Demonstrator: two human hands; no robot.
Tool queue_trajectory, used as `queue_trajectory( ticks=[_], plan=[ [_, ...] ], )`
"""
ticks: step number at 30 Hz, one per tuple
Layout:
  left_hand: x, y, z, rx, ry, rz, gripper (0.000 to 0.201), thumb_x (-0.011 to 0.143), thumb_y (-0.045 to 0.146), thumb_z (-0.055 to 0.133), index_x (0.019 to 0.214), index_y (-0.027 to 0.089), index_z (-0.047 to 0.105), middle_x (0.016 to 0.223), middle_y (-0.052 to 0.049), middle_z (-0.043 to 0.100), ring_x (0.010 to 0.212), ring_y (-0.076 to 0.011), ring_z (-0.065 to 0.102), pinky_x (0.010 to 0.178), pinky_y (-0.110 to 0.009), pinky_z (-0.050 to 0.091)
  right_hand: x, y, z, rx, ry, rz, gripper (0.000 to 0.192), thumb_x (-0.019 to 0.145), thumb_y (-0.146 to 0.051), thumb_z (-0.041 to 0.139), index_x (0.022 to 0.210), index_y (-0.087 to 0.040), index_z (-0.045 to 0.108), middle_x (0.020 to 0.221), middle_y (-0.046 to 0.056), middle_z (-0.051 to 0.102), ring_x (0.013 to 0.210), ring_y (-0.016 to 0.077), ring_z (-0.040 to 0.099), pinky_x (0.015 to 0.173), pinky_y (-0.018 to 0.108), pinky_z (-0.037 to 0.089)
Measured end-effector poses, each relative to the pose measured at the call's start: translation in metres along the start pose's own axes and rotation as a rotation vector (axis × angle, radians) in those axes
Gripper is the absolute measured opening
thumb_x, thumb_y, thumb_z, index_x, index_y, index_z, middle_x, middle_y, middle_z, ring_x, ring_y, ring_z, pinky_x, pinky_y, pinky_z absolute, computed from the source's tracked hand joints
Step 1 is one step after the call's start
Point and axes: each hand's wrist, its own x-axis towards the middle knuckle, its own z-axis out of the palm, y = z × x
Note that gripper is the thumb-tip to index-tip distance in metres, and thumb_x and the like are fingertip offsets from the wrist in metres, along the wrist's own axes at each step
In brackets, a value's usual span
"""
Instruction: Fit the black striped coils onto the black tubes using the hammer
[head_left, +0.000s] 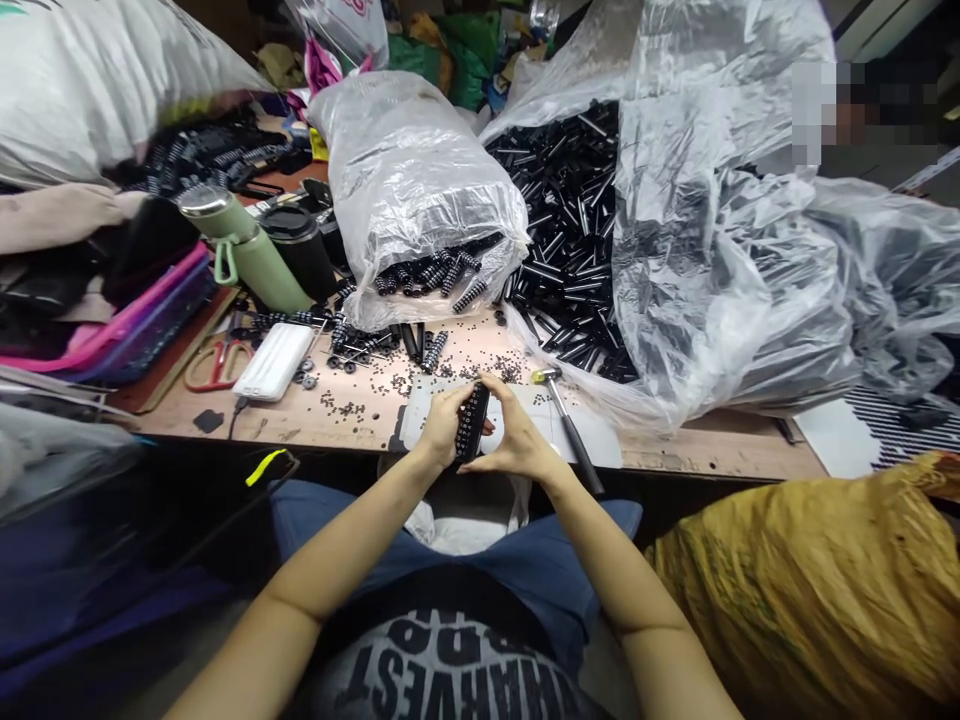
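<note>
Between my hands, over the front edge of the table, is a black block with rows of small pale marks or holes (471, 420). My left hand (441, 425) is closed around its left side. My right hand (521, 435) is curved round the right side, index finger at the far end and thumb at the near end. Under the hands lies a pale sheet (416, 405). Just right of them rests a small hammer (576, 440) with a black handle. Tiny black pieces (480, 350) are scattered beyond my fingers.
A large clear bag of black tubes (562, 240) and a smaller bag of ridged black pieces (427, 200) stand behind. To the left are a white power bank (274, 362), red scissors (217, 365) and a green flask (259, 255). A yellow sack (817, 590) sits at right.
</note>
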Motion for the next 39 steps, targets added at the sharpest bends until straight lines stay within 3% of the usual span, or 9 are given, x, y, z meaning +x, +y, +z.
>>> queue_trajectory(
  ticks=[8, 14, 16, 20, 23, 26, 28, 31, 39],
  plan=[
    [0.008, -0.006, 0.003, 0.073, 0.005, -0.171, 0.031, 0.078, 0.042, 0.063, 0.082, 0.011, 0.062, 0.053, 0.001, 0.055, 0.04, -0.012, 0.056, 0.038, -0.021, 0.045, -0.01, 0.015, 0.018, 0.076, 0.071, 0.149, 0.109, 0.056, -0.037, 0.084, 0.143, -0.016, 0.021, 0.142, 0.017, 0.035, 0.134, 0.0289, 0.037, 0.113, 0.044, 0.033],
    [0.019, -0.02, 0.0, 0.217, -0.016, -0.164, 0.035, 0.087, 0.042, 0.054, 0.092, 0.01, 0.064, 0.059, -0.002, 0.058, 0.046, -0.0131, 0.058, 0.046, -0.025, 0.05, -0.015, 0.021, 0.034, 0.011, 0.131, 0.224, 0.107, 0.052, -0.026, 0.08, 0.141, -0.013, 0.022, 0.139, 0.018, 0.038, 0.132, 0.0292, 0.038, 0.113, 0.044, 0.034],
    [0.021, -0.03, -0.004, 0.397, -0.047, -0.024, 0.036, 0.089, 0.041, 0.051, 0.102, 0.011, 0.065, 0.073, -0.006, 0.062, 0.06, -0.0161, 0.062, 0.059, -0.032, 0.054, -0.016, 0.024, 0.04, -0.073, 0.139, 0.281, 0.106, 0.053, -0.029, 0.079, 0.141, -0.012, 0.022, 0.138, 0.019, 0.039, 0.131, 0.0316, 0.038, 0.111, 0.047, 0.034],
    [0.024, -0.054, -0.015, 1.021, -0.17, 0.491, 0.042, 0.083, 0.025, 0.059, 0.124, 0.015, 0.059, 0.104, -0.012, 0.06, 0.098, -0.0228, 0.059, 0.09, -0.04, 0.049, -0.022, 0.038, 0.047, -0.282, 0.191, 0.426, 0.089, 0.067, -0.027, 0.069, 0.141, -0.007, 0.024, 0.137, 0.024, 0.04, 0.129, 0.0355, 0.039, 0.108, 0.053, 0.033],
    [0.029, -0.063, -0.026, 1.369, -0.298, 0.69, 0.041, 0.087, 0.012, 0.048, 0.127, 0.013, 0.055, 0.103, -0.014, 0.06, 0.1, -0.0227, 0.057, 0.09, -0.039, 0.047, -0.04, 0.048, 0.033, -0.444, 0.151, 0.506, 0.078, 0.074, -0.032, 0.066, 0.138, -0.006, 0.03, 0.136, 0.025, 0.042, 0.128, 0.0359, 0.039, 0.104, 0.053, 0.035],
    [0.033, -0.061, -0.036, 1.569, -0.393, 0.832, 0.04, 0.089, 0.008, 0.04, 0.126, 0.013, 0.055, 0.105, -0.015, 0.062, 0.099, -0.0234, 0.057, 0.087, -0.041, 0.046, -0.068, 0.055, 0.001, -0.722, 0.203, 0.782, 0.047, 0.085, -0.038, 0.057, 0.121, -0.01, 0.049, 0.12, 0.024, 0.054, 0.117, 0.0374, 0.046, 0.093, 0.052, 0.04],
    [0.033, -0.057, -0.04, 1.661, -0.402, 0.9, 0.039, 0.091, 0.01, 0.04, 0.126, 0.015, 0.055, 0.108, -0.015, 0.064, 0.1, -0.0249, 0.057, 0.088, -0.045, 0.042, -0.085, 0.053, -0.019, -0.805, 0.186, 0.948, 0.03, 0.092, -0.035, 0.045, 0.105, -0.011, 0.055, 0.104, 0.023, 0.06, 0.103, 0.0351, 0.054, 0.084, 0.047, 0.043],
    [0.031, -0.053, -0.042, 1.739, -0.378, 0.938, 0.04, 0.091, 0.009, 0.038, 0.126, 0.019, 0.055, 0.111, -0.013, 0.065, 0.102, -0.0252, 0.057, 0.091, -0.048, 0.037, -0.104, 0.039, -0.031, -0.618, 0.15, 0.971, 0.031, 0.096, -0.039, 0.035, 0.099, -0.015, 0.054, 0.088, 0.014, 0.064, 0.081, 0.0271, 0.061, 0.071, 0.036, 0.043],
    [0.022, -0.065, -0.032, 1.819, -0.331, 0.913, 0.043, 0.094, 0.014, 0.034, 0.135, 0.013, 0.048, 0.126, -0.016, 0.059, 0.122, -0.0278, 0.05, 0.104, -0.052, 0.029, -0.122, -0.006, -0.009, -0.298, 0.05, 0.895, 0.048, 0.097, -0.052, 0.018, 0.079, -0.022, 0.05, 0.056, 0.001, 0.055, 0.05, 0.0189, 0.055, 0.052, 0.027, 0.036]
  ],
)
